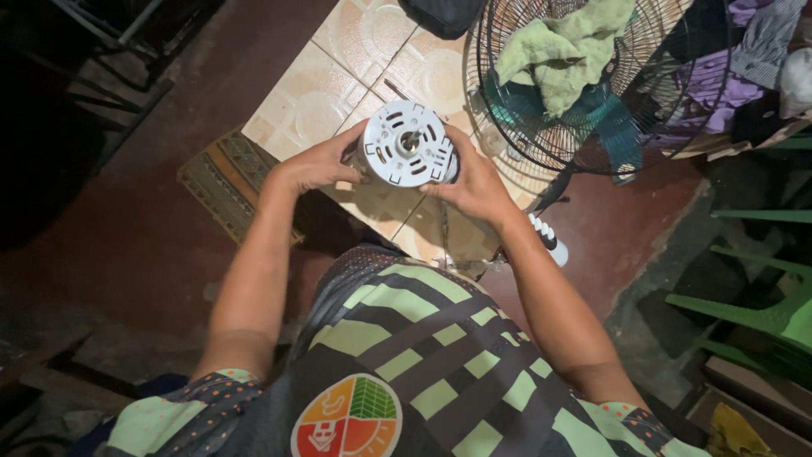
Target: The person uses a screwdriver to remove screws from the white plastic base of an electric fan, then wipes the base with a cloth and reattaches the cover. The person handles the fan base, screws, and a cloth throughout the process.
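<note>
Dim red-brown concrete floor (161,245). Beige patterned tile slab (338,76) lay on it, woven mat (224,182) beside. Green plastic chair (761,296) at right; light pooled centrally.

Bare forearms; short sleeves (211,393) patterned with orange dots and pale green patches; dark shirt (423,355) with pale green stripes; round orange-green emblem (347,419) on it.

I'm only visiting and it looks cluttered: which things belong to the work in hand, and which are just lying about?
In hand:
white fan motor
left hand
right hand

Lying about:
wire fan guard
green rag
tiled table
patterned mat
green chair
</note>
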